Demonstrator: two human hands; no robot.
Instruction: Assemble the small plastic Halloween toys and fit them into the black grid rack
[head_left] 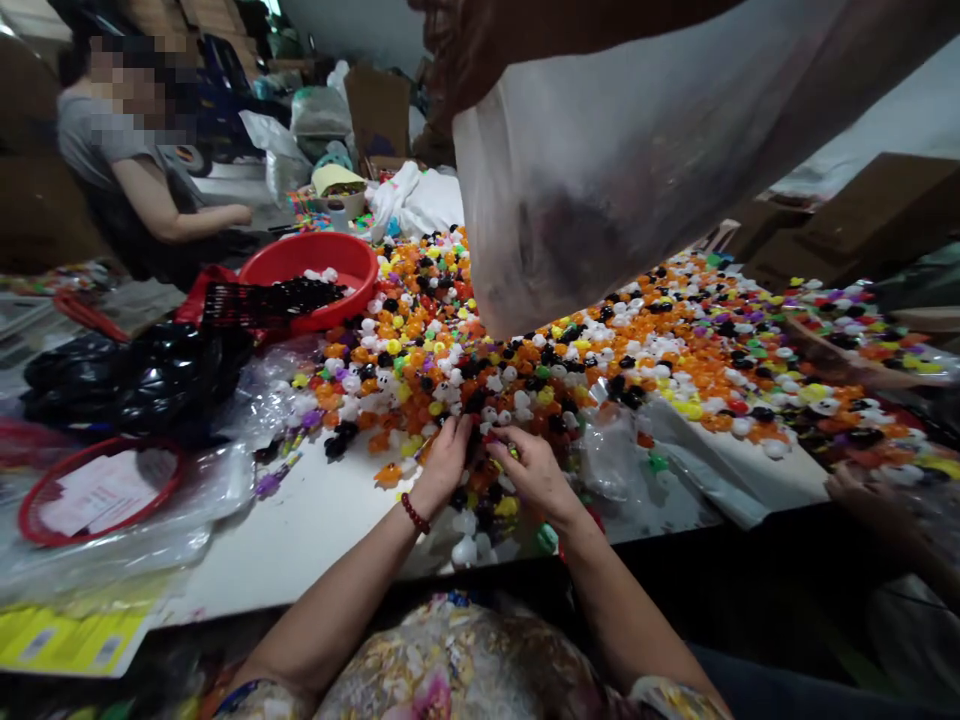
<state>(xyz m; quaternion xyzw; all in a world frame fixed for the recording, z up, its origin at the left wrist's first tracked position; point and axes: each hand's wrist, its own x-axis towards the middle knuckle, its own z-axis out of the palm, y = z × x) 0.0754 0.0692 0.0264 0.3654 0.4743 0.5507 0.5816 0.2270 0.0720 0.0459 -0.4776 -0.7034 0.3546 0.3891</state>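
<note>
Both my hands are at the near edge of a big pile of small coloured plastic figures [660, 330] in orange, white, black, yellow and purple. My left hand [444, 462], with a red bead bracelet [415, 513] on its wrist, has its fingers curled together among the figures. Close on its right, my right hand [536, 472] is bent inward, thumb and fingertips drawn towards a small dark and red bit. What either hand grips is too small to make out. Loose yellow and white figures [465, 550] lie below and between my wrists.
A translucent plastic bag [600, 190] hangs over the pile from a blurred dark arm. To the left are a red basin [315, 255], black plastic bags [157, 380], and a red basket [176, 480] with paper slips. Another person [142, 170] works at far left; another hand [862, 490] shows at right.
</note>
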